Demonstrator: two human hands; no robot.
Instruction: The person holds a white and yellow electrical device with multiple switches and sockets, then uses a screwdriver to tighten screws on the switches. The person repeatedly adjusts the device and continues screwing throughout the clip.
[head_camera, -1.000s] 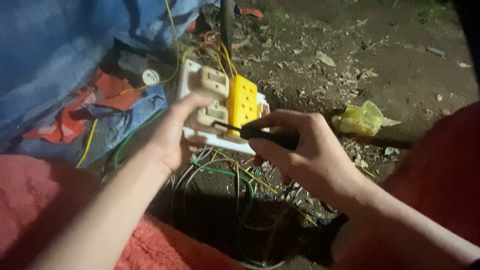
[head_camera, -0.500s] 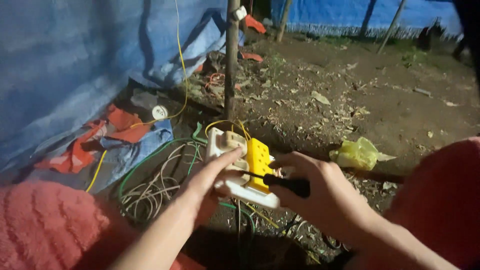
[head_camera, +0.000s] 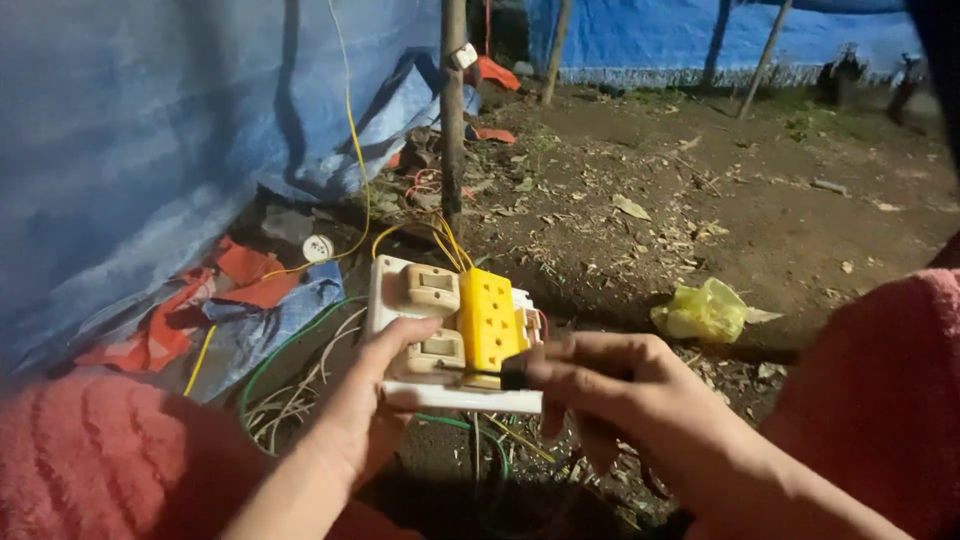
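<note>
Head view: wires (head_camera: 300, 395) clutter below board (head_camera: 450, 330); pole (head_camera: 453, 110) behind.

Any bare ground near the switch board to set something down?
Free: brown dirt ground beyond the crumpled yellow plastic bag, right of the wooden pole. Crowded: tangled wires under the white switch board in both hands, red and blue cloths along the blue tarpaulin wall.

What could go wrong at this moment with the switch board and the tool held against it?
1. The right hand presses a dark-handled screwdriver at the yellow socket; the tip might slip toward the left hand steadying the white board.
2. Yellow wires run into the board's top; if live, a shock seems possible.
3. Loose cables lie on the dirt below and could snag.
</note>
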